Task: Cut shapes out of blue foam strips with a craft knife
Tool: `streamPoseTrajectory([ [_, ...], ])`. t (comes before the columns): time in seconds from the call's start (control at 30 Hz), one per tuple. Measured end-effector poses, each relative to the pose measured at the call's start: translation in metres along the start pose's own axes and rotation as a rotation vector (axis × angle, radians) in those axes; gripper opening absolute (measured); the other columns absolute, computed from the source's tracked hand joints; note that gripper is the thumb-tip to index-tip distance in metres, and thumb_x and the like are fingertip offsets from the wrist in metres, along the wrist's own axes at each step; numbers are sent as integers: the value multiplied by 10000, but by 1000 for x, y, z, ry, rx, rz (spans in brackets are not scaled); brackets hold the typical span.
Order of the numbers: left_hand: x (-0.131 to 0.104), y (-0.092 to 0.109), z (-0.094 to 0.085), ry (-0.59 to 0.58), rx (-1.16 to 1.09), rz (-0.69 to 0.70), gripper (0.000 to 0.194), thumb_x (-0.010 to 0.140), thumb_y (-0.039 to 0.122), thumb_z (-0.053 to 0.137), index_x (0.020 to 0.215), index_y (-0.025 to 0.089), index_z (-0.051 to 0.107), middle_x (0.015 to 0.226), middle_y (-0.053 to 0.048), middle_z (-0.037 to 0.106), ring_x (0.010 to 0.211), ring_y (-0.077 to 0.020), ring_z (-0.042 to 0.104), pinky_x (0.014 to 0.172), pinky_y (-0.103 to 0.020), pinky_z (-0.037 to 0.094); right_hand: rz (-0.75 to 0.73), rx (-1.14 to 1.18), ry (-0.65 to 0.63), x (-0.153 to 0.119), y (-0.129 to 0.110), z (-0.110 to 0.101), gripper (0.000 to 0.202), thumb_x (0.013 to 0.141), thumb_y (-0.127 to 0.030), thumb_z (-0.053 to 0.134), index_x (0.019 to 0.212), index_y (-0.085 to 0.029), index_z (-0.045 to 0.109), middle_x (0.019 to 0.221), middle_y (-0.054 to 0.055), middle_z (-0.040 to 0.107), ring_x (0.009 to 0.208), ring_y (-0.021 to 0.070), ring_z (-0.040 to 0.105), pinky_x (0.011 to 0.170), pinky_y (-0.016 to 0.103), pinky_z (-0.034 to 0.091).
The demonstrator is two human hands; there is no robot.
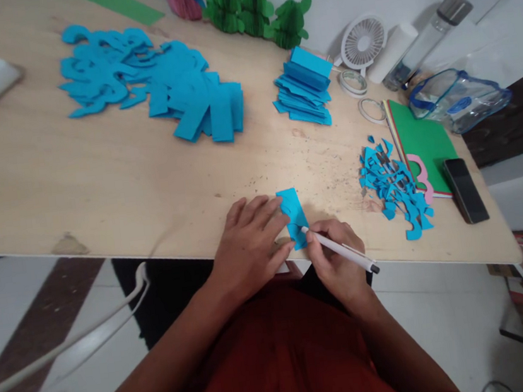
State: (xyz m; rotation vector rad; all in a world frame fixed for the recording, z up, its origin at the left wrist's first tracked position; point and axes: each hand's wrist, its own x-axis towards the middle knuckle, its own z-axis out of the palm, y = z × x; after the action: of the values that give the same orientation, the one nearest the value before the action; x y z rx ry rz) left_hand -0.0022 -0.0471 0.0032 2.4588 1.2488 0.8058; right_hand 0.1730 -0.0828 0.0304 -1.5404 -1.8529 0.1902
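Observation:
A small blue piece of paper (pixel 294 208) lies near the front edge of the table, with a curved line faintly visible on it. My left hand (pixel 252 241) rests flat with fingers spread, its fingertips on the paper's left side. In my right hand (pixel 338 256) is a white pen (pixel 342 248) with a dark end. The pen's tip touches the right part of the paper, or is just over it. Part of the paper is hidden under my fingers.
Cut blue shapes (pixel 107 68) and blue strips (pixel 220 112) lie back left. Beyond the paper is a blue stack (pixel 303 89). To the right are blue scraps (pixel 393 183), a green sheet (pixel 424 141), a phone (pixel 465 190), tape rolls (pixel 352 83) and a small fan (pixel 363 41).

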Motion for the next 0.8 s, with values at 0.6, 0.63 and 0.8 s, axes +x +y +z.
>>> streamPoseTrajectory([
  [0.6,0,0,0,5,-6,14,310,898,309,497,1135,169,639,1341,-161,584,1258,-353,484,1063,-586,362,-75,-92,-22,1,-3,-3,127,902,-170,546,788,-223,563,700,-6,661,659,161,607,674,297,426],
  [0.63,0,-1,0,5,-6,14,309,897,310,499,1134,169,639,1341,-160,583,1258,-352,484,1064,-583,362,-79,-95,-24,1,-4,-4,128,902,-171,546,786,-223,562,703,-5,662,660,162,607,673,297,425],
  [0.8,0,-1,0,2,-8,15,313,894,318,506,1133,166,639,1337,-165,586,1255,-352,483,1067,-585,359,-88,-108,-31,3,-5,-5,121,902,-182,547,789,-220,567,691,-2,661,645,164,603,657,295,424],
])
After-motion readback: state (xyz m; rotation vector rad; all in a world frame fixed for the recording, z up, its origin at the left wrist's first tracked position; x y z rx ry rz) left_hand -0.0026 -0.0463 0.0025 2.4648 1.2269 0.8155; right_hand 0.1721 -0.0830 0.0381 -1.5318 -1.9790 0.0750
